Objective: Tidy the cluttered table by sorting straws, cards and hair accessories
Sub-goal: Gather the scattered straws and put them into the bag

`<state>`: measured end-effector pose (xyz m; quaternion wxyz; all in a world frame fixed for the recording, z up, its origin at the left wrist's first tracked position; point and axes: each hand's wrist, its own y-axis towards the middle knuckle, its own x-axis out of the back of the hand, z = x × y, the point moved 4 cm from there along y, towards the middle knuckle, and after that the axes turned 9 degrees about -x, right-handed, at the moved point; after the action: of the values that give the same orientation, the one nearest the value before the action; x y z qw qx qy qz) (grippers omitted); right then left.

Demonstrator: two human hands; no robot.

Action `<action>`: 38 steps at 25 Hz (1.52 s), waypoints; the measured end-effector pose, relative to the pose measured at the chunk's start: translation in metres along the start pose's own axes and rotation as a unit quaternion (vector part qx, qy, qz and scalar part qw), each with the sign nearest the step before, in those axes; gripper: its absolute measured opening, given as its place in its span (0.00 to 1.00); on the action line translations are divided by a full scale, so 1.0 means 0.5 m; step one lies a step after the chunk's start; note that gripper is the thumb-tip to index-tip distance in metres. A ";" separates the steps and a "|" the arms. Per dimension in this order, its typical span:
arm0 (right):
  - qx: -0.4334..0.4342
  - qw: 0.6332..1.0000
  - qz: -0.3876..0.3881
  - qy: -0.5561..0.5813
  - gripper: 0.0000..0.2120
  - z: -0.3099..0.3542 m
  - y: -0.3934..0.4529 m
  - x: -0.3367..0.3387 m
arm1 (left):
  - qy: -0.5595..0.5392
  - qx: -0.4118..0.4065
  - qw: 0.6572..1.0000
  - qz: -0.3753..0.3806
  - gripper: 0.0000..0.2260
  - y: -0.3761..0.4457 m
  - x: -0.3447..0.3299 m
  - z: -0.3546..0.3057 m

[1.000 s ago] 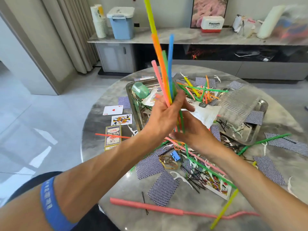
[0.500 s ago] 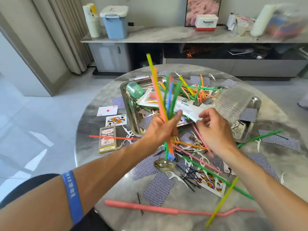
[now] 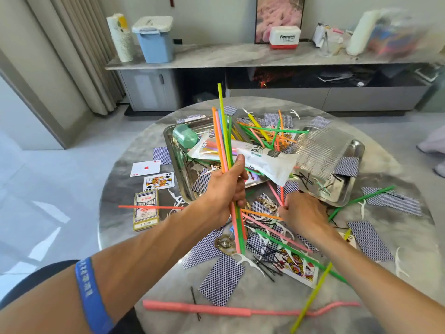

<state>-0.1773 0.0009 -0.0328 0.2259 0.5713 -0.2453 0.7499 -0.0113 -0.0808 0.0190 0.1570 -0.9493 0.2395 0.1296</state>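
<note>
My left hand grips a bundle of coloured straws, nearly upright over the middle of the round marble table. My right hand is lower and to the right, pinching a pink straw that lies by the tray's front edge. More straws are piled in the metal tray. Playing cards lie face down and face up around the hands. Black hairpins and a brown hair clip lie among them.
A white packet and a clear ribbed lid lie across the tray, with a green case at its left. A card box sits at the table's left. A long pink bent straw lies near the front edge. White floss picks are scattered about.
The left hand has lowered the straw bundle towards the table. The right hand has let go of the bundle, moved right and down, and closed on a pink straw by the tray.
</note>
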 end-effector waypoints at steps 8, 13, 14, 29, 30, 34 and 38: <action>-0.046 0.995 0.062 -0.067 0.06 0.011 0.006 0.037 | 0.007 0.027 1.000 -0.013 0.18 0.000 -0.002 0.027; 0.027 0.988 0.146 -0.052 0.16 -0.004 -0.035 0.081 | 0.014 0.030 0.999 -0.001 0.19 0.003 -0.022 0.046; 0.030 0.987 0.153 -0.035 0.17 -0.017 -0.050 0.083 | 0.013 0.033 0.999 0.004 0.19 -0.001 -0.028 0.050; 0.202 0.957 0.133 0.159 0.15 0.090 -0.169 0.130 | -0.062 -0.001 0.994 -0.091 0.16 -0.089 -0.010 0.052; 0.209 0.955 0.132 0.165 0.15 0.104 -0.169 0.114 | -0.065 -0.003 0.992 -0.108 0.16 -0.087 0.002 0.048; 0.201 0.977 0.072 0.024 0.10 0.063 -0.116 0.069 | -0.092 -0.018 0.974 -0.207 0.18 -0.076 0.081 0.037; 0.189 0.973 0.070 -0.115 0.06 0.029 -0.096 0.003 | -0.118 -0.025 0.965 -0.233 0.17 -0.080 0.126 0.045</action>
<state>-0.1372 0.0289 -0.0227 0.0309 0.6675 -0.1634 0.7258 0.0584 -0.0655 -0.0125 0.1866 -0.9605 -0.0121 0.2063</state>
